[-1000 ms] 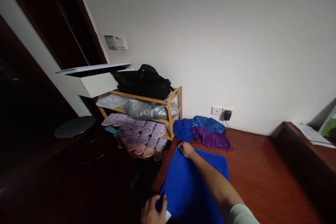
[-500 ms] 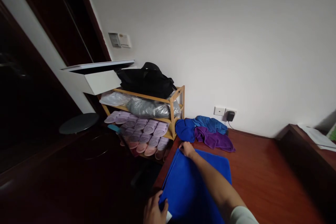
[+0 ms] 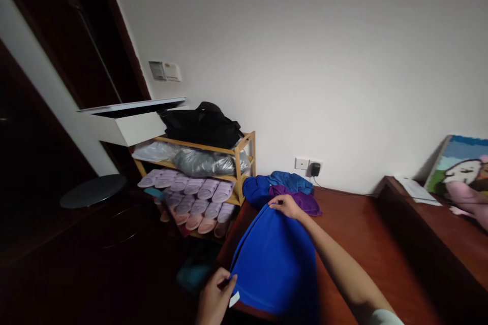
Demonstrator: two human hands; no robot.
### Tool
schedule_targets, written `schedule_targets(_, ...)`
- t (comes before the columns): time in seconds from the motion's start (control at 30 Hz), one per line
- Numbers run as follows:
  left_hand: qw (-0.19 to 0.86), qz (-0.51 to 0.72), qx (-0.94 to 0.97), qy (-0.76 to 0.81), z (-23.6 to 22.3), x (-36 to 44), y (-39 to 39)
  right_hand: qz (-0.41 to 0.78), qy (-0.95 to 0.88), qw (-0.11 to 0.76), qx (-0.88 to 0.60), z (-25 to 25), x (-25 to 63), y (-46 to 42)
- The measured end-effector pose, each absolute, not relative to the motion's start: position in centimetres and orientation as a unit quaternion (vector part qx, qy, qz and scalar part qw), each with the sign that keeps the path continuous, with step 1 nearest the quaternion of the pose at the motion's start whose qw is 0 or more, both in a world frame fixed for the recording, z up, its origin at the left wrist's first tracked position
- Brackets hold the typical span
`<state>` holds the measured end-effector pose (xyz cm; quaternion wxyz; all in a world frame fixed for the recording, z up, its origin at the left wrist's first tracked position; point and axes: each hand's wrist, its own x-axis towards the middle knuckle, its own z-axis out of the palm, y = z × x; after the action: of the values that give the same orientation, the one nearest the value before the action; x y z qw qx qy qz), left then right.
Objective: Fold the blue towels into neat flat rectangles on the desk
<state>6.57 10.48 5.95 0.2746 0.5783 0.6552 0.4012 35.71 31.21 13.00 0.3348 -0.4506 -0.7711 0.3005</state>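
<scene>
A folded bright blue cloth [image 3: 276, 259] with a small white tag [image 3: 234, 299] is held up along its left edge over the reddish-brown wooden surface [image 3: 354, 244]. My left hand [image 3: 216, 294] pinches the near corner, beside the tag. At the far corner, my right hand [image 3: 285, 206] grips the edge between thumb and fingers, the arm reaching in from the right. Just beyond that hand lie a crumpled blue cloth [image 3: 256, 190], a lighter blue cloth [image 3: 292, 181] and a purple cloth [image 3: 310, 204], partly covered by my hand.
A wooden rack [image 3: 239, 162] on the left carries a black bag [image 3: 202, 126], plastic-wrapped things and several slippers [image 3: 206, 189]. Left of it are a white box [image 3: 133, 127] and a round stool [image 3: 93, 190]. A charger [image 3: 314, 168] is plugged into the wall; a raised ledge [image 3: 415, 208] stands right.
Both hands have lifted the blue cloth's left edge off the surface, and the cloth now hangs and bends. The view has swung right, bringing a colourful picture and pink toy into sight.
</scene>
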Motion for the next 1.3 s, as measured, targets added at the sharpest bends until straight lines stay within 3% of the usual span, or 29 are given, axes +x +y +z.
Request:
schedule_targets(0.23, 0.316, 0.539, 0.596, 0.504, 16.7, 10.9, 11.6, 0.305, -0.680, 0.490, -0.452, 21.8, 49.6, 20.8)
schedule_targets(0.53, 0.334, 0.536, 0.684, 0.366, 28.6, 17.0, 13.2, 0.282, -0.576, 0.590, -0.490, 27.9, 57.9, 8.6)
schedule_targets(1.3, 0.316, 0.547, 0.718, 0.292, 33.6, 21.5, 8.5, 0.251, -0.551, 0.605, -0.517, 31.2, 61.4, -3.9)
